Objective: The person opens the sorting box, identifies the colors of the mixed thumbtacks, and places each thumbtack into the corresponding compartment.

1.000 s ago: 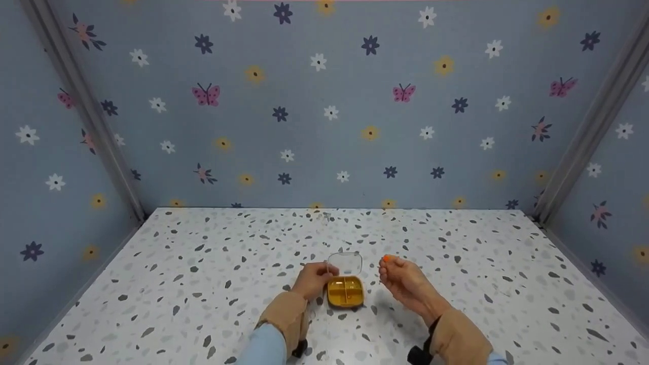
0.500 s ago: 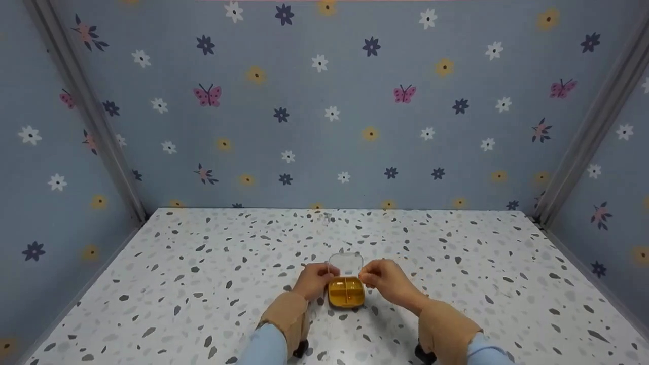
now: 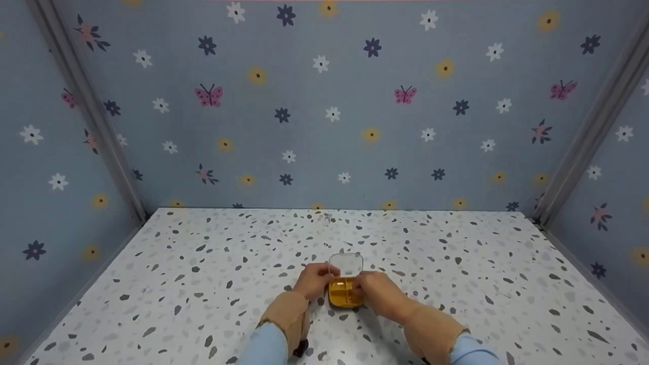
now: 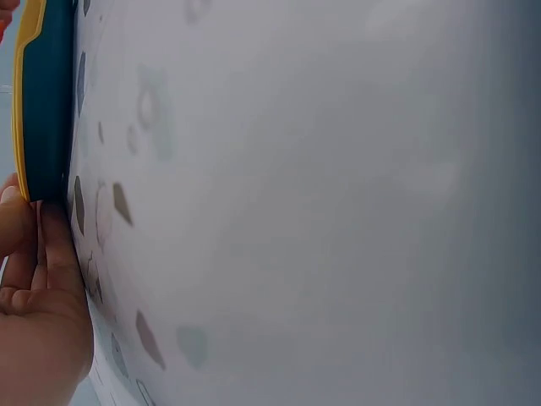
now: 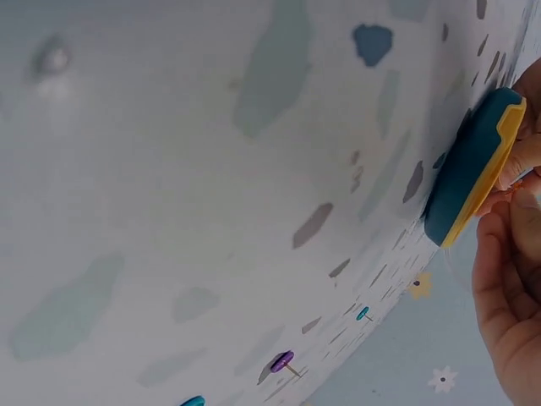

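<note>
A small pill box with a yellow divided tray (image 3: 338,299), a teal underside (image 5: 467,169) and a raised clear lid (image 3: 347,263) stands on the speckled table. My left hand (image 3: 313,280) holds its back left corner; in the left wrist view, thumb and fingers (image 4: 59,254) grip the end of the box. Over the right compartments is my right hand (image 3: 379,291), its fingertips down at the tray. The right wrist view shows a bit of orange (image 5: 517,184) at these fingertips, looking like a thumbtack's head, mostly hidden by the fingers.
Thumbtacks lie on the table in the right wrist view: a purple one (image 5: 283,362), a teal one (image 5: 363,313) and another teal one (image 5: 193,401) at the bottom edge. A flowered wall (image 3: 324,152) stands behind the table (image 3: 228,263).
My right hand has come leftward from beside the box, turned over, and lowered its fingertips to the right compartments, carrying the orange thumbtack. The left hand and the box have stayed put.
</note>
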`<state>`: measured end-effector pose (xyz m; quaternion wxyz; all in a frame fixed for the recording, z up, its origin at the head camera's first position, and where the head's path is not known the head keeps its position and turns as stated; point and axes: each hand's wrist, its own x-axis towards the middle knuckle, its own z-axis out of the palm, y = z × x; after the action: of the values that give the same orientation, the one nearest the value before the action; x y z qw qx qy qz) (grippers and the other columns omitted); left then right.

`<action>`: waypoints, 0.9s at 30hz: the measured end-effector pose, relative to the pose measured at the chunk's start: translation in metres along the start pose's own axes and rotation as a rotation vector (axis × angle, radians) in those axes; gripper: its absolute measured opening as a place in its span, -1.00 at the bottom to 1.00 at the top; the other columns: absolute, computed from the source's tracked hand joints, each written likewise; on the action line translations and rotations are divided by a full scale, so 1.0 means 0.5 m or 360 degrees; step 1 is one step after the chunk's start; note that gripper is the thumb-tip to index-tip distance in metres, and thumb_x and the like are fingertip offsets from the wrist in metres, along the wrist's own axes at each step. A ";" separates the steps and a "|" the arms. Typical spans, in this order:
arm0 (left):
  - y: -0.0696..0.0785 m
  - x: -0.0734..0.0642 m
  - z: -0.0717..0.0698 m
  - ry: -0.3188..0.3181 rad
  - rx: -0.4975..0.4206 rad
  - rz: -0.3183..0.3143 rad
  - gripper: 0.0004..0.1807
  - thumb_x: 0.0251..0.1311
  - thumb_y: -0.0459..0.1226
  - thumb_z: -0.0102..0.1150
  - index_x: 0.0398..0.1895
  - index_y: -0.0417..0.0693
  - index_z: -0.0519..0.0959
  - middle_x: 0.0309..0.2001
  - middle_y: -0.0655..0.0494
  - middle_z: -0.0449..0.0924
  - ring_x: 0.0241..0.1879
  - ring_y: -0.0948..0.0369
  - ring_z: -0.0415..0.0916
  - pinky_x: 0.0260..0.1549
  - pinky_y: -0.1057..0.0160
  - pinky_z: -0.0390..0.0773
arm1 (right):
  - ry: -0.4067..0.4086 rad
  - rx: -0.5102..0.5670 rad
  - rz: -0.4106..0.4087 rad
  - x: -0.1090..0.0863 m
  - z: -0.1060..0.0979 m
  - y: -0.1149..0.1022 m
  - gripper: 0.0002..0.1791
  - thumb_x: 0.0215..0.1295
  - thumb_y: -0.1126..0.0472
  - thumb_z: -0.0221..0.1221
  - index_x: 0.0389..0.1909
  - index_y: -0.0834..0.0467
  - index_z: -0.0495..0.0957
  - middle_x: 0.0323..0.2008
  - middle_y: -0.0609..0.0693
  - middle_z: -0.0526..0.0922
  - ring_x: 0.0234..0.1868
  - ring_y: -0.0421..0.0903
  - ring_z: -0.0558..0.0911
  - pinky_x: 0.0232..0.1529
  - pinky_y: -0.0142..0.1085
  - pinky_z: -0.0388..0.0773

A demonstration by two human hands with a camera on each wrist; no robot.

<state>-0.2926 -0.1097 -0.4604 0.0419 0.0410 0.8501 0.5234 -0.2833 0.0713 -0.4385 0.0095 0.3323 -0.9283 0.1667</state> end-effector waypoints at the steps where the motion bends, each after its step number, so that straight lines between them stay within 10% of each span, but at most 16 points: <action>1: 0.000 0.000 0.000 0.0001 -0.0001 0.0004 -0.77 0.21 -0.45 -0.04 -0.16 -0.20 0.60 -0.13 -0.04 0.60 -0.04 0.09 0.48 0.04 0.09 0.44 | -0.0014 -0.0025 0.0010 0.000 0.001 -0.001 -0.81 0.00 0.48 0.17 -0.35 0.19 0.58 -0.36 0.00 0.61 -0.30 -0.09 0.61 -0.21 -0.31 0.57; 11: -0.004 -0.001 -0.003 -0.0021 0.0035 0.0100 -0.78 0.21 -0.45 -0.04 -0.17 -0.24 0.59 -0.13 -0.09 0.60 -0.03 0.04 0.48 0.04 0.08 0.43 | 0.0086 -0.0147 -0.0145 -0.005 0.013 0.004 -0.88 -0.01 0.41 0.23 -0.42 0.18 0.62 -0.46 -0.03 0.59 -0.45 -0.16 0.57 -0.36 -0.41 0.56; 27: -0.003 -0.001 -0.003 -0.0033 0.0021 0.0128 -0.78 0.20 -0.46 -0.04 -0.17 -0.26 0.59 -0.14 -0.11 0.60 -0.05 0.02 0.48 0.02 0.07 0.44 | 0.0016 -0.0086 -0.0049 -0.003 0.013 0.006 -0.81 -0.01 0.43 0.22 -0.35 0.16 0.64 -0.38 0.00 0.62 -0.36 -0.12 0.62 -0.28 -0.38 0.58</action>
<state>-0.2923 -0.1116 -0.4611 0.0293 0.0808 0.8507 0.5186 -0.2833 0.0724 -0.4457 0.0256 0.3452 -0.9272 0.1431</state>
